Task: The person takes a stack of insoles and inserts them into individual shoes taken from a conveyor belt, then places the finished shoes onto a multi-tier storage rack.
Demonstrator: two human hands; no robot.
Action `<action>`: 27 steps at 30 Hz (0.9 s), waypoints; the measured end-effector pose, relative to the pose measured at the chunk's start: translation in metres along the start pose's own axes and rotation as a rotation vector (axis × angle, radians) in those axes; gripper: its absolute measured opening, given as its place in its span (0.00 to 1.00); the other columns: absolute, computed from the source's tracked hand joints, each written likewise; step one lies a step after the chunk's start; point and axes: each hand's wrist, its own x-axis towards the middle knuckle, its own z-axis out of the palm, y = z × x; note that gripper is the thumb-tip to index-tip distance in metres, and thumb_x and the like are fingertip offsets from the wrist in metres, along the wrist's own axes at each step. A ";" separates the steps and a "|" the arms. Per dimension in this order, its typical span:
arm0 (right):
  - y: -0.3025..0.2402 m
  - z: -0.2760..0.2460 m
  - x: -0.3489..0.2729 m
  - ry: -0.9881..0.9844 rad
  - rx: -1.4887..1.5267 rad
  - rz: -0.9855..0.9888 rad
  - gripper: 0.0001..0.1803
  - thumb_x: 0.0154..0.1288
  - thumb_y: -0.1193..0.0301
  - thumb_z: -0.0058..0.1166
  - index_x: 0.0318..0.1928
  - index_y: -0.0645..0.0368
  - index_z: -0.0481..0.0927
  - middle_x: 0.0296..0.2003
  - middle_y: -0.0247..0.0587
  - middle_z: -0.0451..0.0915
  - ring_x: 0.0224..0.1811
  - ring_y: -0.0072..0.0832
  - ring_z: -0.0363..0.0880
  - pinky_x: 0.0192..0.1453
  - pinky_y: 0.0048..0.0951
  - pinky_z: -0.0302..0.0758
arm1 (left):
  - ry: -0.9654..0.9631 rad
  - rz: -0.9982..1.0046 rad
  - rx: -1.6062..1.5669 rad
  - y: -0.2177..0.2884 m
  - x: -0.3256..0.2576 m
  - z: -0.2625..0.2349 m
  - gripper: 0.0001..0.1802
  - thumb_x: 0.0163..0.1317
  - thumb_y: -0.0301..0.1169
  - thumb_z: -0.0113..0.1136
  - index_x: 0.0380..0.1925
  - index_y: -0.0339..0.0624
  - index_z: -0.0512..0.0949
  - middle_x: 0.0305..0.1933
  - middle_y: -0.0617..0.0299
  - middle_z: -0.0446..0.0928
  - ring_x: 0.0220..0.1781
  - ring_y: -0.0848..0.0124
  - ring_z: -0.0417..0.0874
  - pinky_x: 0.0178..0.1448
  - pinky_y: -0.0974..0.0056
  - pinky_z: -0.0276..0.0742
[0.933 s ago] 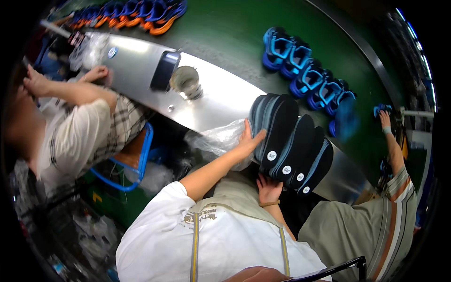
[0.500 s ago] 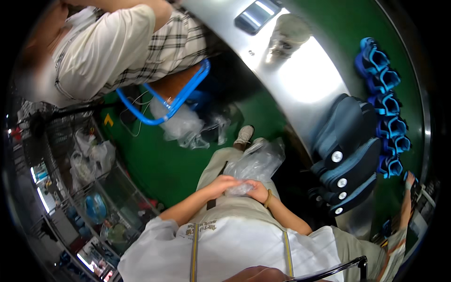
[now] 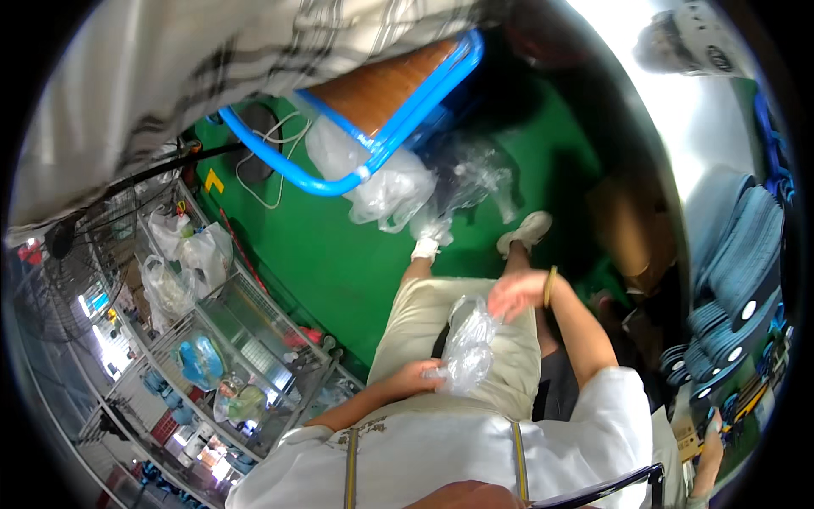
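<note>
A clear, crumpled plastic bag (image 3: pixel 468 352) lies along my lap over pale trousers. My left hand (image 3: pixel 414 378) is closed on its near end, with the fingers gathered round the film. My right hand (image 3: pixel 515 294), a yellowish band at its wrist, is at the bag's far end. Its fingers point toward the bag but are smeared by motion, so I cannot tell whether they grip it.
Ahead left, a person in plaid sits on a blue-framed chair (image 3: pixel 373 157), with plastic bags (image 3: pixel 386 182) below it. A wire rack (image 3: pixel 212 314) stands left. Right, stacked blue-black pads (image 3: pixel 738 254) lie by a metal table (image 3: pixel 632 34). Another person's arm (image 3: pixel 710 458) shows lower right.
My hands have moved apart: the right went forward and right, the left stayed low on the bag. The bag now lies lengthwise between them. My view has shifted, moving the table rightward.
</note>
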 end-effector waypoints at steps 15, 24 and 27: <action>-0.063 0.058 0.220 0.950 -0.192 -0.508 0.59 0.36 0.49 0.61 0.59 0.72 0.41 0.54 0.58 0.58 0.57 0.38 0.57 0.57 0.29 0.58 | 0.127 0.439 0.440 -0.004 -0.056 -0.087 0.09 0.48 0.27 0.58 0.25 0.32 0.70 0.35 0.58 0.67 0.39 0.71 0.67 0.45 0.71 0.62; -0.094 -0.017 0.270 1.536 0.184 -0.700 0.17 0.50 0.68 0.50 0.41 0.62 0.70 0.34 0.48 0.75 0.35 0.35 0.73 0.42 0.29 0.68 | 0.285 0.796 -0.404 0.126 -0.086 -0.195 0.16 0.47 0.18 0.50 0.39 0.37 0.66 0.39 0.57 0.71 0.42 0.66 0.74 0.46 0.62 0.72; -0.044 -0.051 0.271 1.627 0.502 -0.972 0.06 0.53 0.73 0.46 0.32 0.61 0.73 0.25 0.36 0.73 0.27 0.23 0.69 0.34 0.25 0.67 | 0.317 0.693 -0.370 0.166 -0.041 -0.184 0.19 0.47 0.20 0.49 0.42 0.40 0.64 0.42 0.56 0.70 0.46 0.65 0.72 0.49 0.59 0.70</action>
